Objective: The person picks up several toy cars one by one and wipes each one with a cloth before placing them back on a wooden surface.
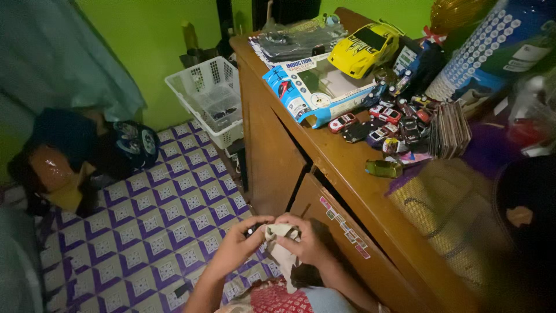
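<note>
My left hand (pixel 240 242) and my right hand (pixel 307 240) meet low in the view, in front of a wooden cabinet (pixel 347 168). The left hand pinches a small dark object (pixel 251 230), too small to identify, possibly a toy car. A pale cloth (pixel 282 232) is gripped in my right hand and pressed against that object; its loose end hangs down between my wrists. On the cabinet top lies a cluster of small toy cars (pixel 385 124), with one olive-green car (pixel 383 168) apart near the edge.
A big yellow toy car (pixel 365 49) sits on an opened blue toy box (pixel 315 90). A stack of cards (pixel 450 130) is beside the cars. A white plastic basket (pixel 211 98) stands on the purple patterned floor (pixel 162 226). Dark bags (pixel 75 156) lie left.
</note>
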